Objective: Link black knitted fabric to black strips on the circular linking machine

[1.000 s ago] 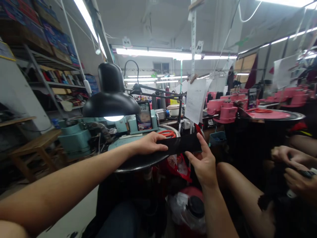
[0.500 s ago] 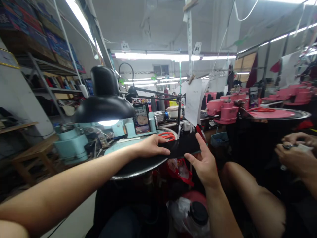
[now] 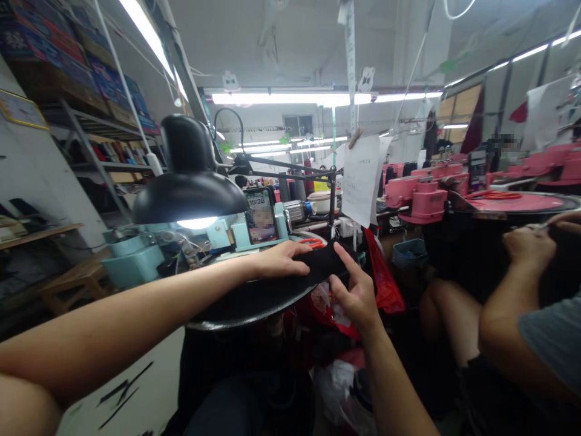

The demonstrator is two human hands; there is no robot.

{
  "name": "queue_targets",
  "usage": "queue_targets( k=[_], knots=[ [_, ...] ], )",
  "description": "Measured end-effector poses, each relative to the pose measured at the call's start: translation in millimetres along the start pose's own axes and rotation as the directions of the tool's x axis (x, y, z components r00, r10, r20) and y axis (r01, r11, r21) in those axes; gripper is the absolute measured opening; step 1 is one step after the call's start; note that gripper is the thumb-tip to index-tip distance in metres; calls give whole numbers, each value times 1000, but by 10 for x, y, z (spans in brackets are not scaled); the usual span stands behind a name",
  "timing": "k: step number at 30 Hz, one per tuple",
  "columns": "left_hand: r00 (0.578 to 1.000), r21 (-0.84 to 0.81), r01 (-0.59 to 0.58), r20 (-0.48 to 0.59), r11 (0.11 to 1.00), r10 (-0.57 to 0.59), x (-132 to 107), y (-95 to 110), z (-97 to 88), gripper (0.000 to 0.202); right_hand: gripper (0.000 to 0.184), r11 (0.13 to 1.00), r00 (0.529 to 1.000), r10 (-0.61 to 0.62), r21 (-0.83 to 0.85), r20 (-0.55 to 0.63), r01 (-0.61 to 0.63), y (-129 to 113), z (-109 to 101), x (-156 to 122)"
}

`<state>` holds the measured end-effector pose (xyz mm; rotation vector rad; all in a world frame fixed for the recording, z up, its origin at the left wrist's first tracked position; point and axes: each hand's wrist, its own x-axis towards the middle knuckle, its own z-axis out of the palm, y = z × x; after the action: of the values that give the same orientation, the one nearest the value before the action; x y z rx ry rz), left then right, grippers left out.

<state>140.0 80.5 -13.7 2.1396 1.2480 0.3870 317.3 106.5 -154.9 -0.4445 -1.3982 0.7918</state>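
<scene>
A piece of black fabric [image 3: 321,261] stretches between my two hands over the near right rim of a round machine table [image 3: 254,318]. My left hand [image 3: 285,260] grips its left part, thumb and forefinger on top and the other fingers mostly hidden. On the right end, my right hand [image 3: 358,297] holds the fabric with forefinger and thumb laid along it and the remaining fingers curled. Red-handled scissors [image 3: 313,243] lie just behind the fabric. Dark cloth on dark table makes the fabric's edges hard to make out.
A black lamp [image 3: 190,197] hangs low over the pale-blue machine [image 3: 131,260]. Behind my hands stand a phone [image 3: 261,215] and a hanging paper sheet [image 3: 359,181]. A red bag [image 3: 384,281] hangs at right. At far right are a co-worker's hands [image 3: 529,248].
My right hand has come left, closer to my left hand, and the fabric between them is shorter and less flat. The view has shifted slightly; more of the co-worker's arm shows.
</scene>
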Motion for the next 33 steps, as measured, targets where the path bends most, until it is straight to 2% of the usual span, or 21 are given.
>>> queue_targets(
  k=[3,7,11,19,26,30,33],
  knots=[
    [1000,30,-1,29,1000,0,7,59,-19,28,68,998,997,6,69,76,-11,-43,-12,59],
    [999,-15,-26,45,1000,26,-23,30,9,32,88,975,993,113,190,14,-114,-132,-140,13],
    [999,-105,-28,42,994,32,-4,-46,44,36,93,973,991,104,216,-81,-84,-138,-255,-112],
    [1000,-158,-12,-2,987,12,8,-70,46,41,85,989,987,68,144,-148,-46,-12,-147,-111],
    [1000,-149,-9,-3,989,9,11,-102,56,37,87,994,982,51,107,-180,-32,-34,-234,-158],
    [1000,-165,-20,4,986,21,24,-128,58,33,82,999,970,-9,31,-242,17,-21,-186,-180],
    [1000,-112,-15,3,994,15,0,-53,-2,35,68,995,969,-96,-58,-229,85,-18,-60,-139]
  ],
)
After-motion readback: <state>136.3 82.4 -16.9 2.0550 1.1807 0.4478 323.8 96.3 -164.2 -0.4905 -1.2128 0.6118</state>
